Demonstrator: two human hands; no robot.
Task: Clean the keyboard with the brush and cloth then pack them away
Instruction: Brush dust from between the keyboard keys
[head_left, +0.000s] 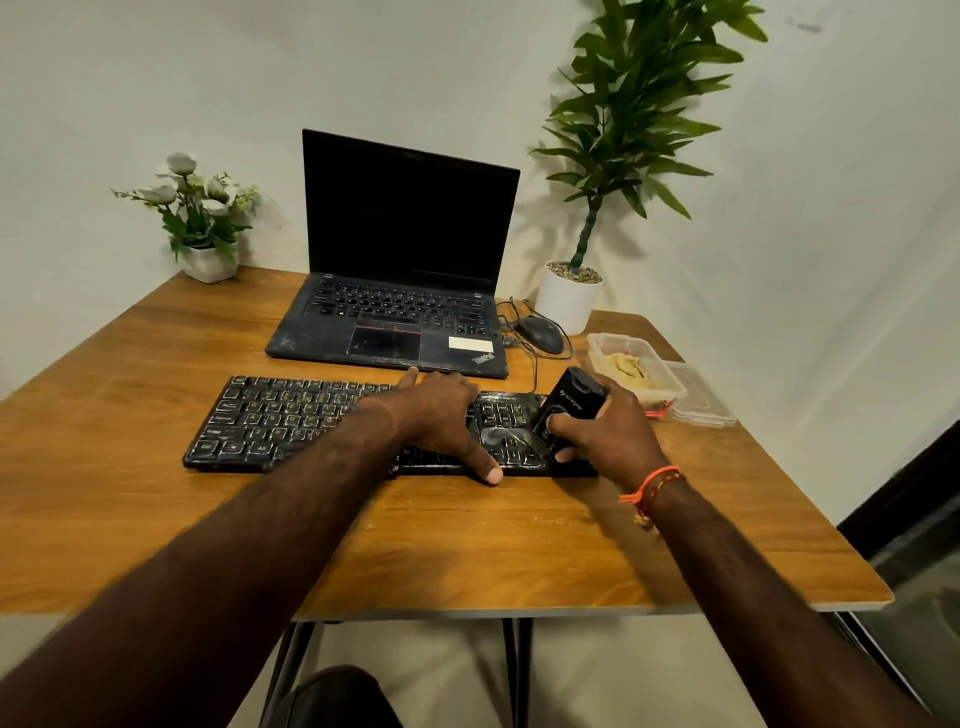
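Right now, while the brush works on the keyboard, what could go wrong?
1. The right hand holds the brush at the keyboard right end; dust may fall onto the table.
2. The mouse cable lies just behind and could snag.
3. The left hand may press keys.

The counter (156, 519) is warm honey-brown with wood grain. On it the keyboard (291, 423) is black with pale, smudged key legends. Behind the keyboard, the laptop (395, 317) is black with a white sticker and red-edged trackpad. Right of the keyboard, the brush (563, 410) is black; the clear container (636, 371) holds a tan cloth (626, 366). An orange thread band (652, 486) circles the right wrist.
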